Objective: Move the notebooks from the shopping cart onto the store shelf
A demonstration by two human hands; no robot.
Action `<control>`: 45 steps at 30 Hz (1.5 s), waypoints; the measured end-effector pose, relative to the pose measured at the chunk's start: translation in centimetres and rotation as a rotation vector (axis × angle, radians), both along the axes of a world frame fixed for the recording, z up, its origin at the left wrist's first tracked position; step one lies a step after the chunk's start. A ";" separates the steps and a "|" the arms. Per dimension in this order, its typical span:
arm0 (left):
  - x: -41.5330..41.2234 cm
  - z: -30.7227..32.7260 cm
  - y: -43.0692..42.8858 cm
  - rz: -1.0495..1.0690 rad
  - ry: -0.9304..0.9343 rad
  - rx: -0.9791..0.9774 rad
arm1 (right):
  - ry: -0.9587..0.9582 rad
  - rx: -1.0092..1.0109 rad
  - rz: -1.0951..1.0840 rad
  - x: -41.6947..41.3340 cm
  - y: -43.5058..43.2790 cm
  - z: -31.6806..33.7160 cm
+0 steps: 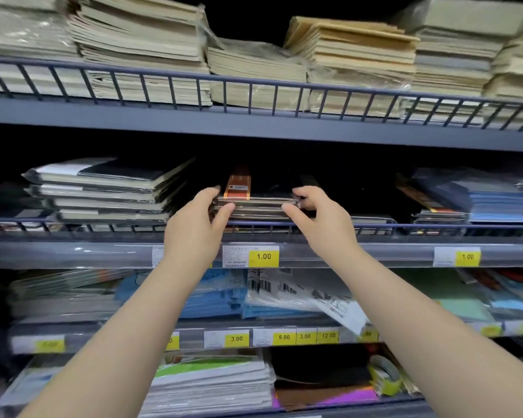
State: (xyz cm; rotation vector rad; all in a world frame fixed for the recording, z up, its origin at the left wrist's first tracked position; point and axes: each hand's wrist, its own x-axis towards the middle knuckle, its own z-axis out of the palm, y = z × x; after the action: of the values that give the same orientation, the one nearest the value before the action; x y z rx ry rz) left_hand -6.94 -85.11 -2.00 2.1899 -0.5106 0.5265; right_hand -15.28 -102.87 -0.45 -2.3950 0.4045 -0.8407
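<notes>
Fingers [224, 210] of my left hand [194, 227] and right hand [325, 224] curl round both ends of the notebooks [255, 205], a dark stack I see just behind the middle shelf's [405, 251] front rail [405, 227].

One head-worn camera looks forward at the store shelf [254, 125] from close in, about level with its middle tier [405, 254]. Tiers above and below that tier curve and blur, probably from the wide lens.

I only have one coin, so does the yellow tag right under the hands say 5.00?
No, the yellow tag below the notebooks reads 1.00.
</notes>
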 end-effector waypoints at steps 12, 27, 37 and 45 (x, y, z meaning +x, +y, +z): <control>0.1 0.1 -0.5 0.021 0.007 -0.104 | -0.070 -0.119 -0.033 1.3 -0.4 -1.3; -4.4 -2.2 6.7 0.198 -0.367 0.128 | -0.412 -0.675 0.368 3.4 4.7 -3.3; -0.6 -2.6 14.9 0.349 -0.356 0.035 | -0.298 -0.422 0.471 5.8 12.2 -3.9; 4.2 0.8 19.2 0.132 -0.358 0.155 | -0.474 -0.253 0.352 7.7 16.7 -2.2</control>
State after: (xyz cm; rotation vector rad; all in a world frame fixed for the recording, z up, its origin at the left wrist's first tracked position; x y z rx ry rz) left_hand -2.75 -65.93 -1.21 2.2966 -0.6141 0.9907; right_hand -7.54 -86.14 -2.64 -2.2824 -0.3174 -1.2994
